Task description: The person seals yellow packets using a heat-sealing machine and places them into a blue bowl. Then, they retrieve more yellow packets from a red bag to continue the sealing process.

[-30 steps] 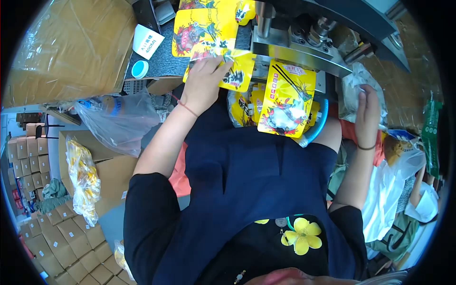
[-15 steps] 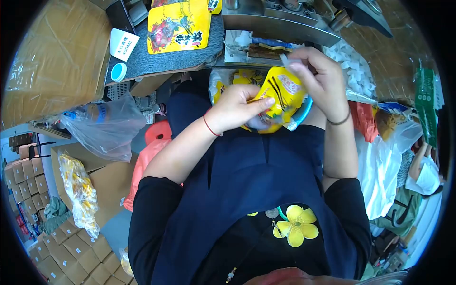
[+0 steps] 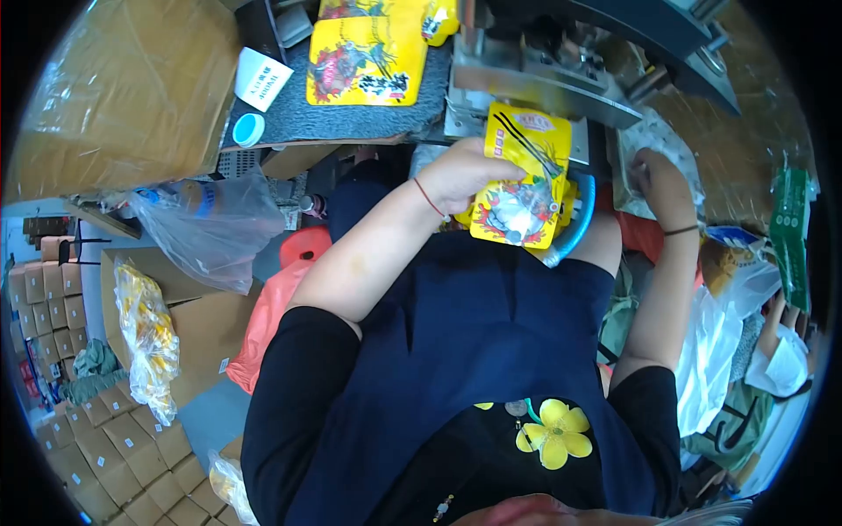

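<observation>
My left hand is closed on a yellow pouch, its thumb lying across the front. The pouch is printed with black chopsticks and a red picture. Its top edge is close against the metal machine; whether it touches cannot be told. My right hand is down in a pile of small white plastic pieces to the right. Its fingers are curled together, and what lies between them is hidden. Below the held pouch, a blue rim of a container shows over my lap.
A flat yellow pouch lies on the grey cloth-covered bench with a white paper cup and a turquoise lid. A large carton stands left. Clear plastic bags hang below the bench.
My left hand has brought the pouch upright against the machine. My right hand, earlier by the machine with a small whitish piece, has moved right into the white pieces. The view has shifted slightly.
</observation>
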Tool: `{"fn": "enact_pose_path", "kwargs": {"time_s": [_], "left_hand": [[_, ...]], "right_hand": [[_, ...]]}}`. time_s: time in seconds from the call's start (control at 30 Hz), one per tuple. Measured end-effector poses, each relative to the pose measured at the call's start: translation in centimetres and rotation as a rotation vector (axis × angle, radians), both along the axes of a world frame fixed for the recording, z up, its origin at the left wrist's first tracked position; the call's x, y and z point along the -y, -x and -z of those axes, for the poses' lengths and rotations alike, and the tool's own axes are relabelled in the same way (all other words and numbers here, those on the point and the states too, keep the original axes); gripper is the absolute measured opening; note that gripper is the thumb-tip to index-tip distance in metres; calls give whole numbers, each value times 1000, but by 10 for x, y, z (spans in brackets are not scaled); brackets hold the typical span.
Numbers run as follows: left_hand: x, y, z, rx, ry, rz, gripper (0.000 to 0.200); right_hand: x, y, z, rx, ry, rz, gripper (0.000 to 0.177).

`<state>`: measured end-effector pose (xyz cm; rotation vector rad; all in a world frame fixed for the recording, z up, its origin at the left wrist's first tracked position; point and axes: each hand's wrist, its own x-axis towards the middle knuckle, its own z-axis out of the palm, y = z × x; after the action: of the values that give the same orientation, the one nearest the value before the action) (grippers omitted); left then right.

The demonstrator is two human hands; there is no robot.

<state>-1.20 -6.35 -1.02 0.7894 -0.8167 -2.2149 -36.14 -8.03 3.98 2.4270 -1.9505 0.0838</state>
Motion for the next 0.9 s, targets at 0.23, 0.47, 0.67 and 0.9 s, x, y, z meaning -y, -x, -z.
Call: {"fn": "enact_pose_path", "kwargs": {"time_s": [0.23,0.47,0.67,0.9], "left_hand": [[42,-80,-18,1278,1278,-904,52],[-12,-123,-5,1591,1491,-214,52],[-37,-85,-17,977,885,-303,21],[-52,-18,-10,769,718,-70,26]], "right_hand": [[-4,24,6,379,-61,-141,23],[-24,-6,-27,453,149,-62,13],[-44,-88,-22,836,41,-308,28],[-39,-133,-39,1129,-28,-388,31]]}}
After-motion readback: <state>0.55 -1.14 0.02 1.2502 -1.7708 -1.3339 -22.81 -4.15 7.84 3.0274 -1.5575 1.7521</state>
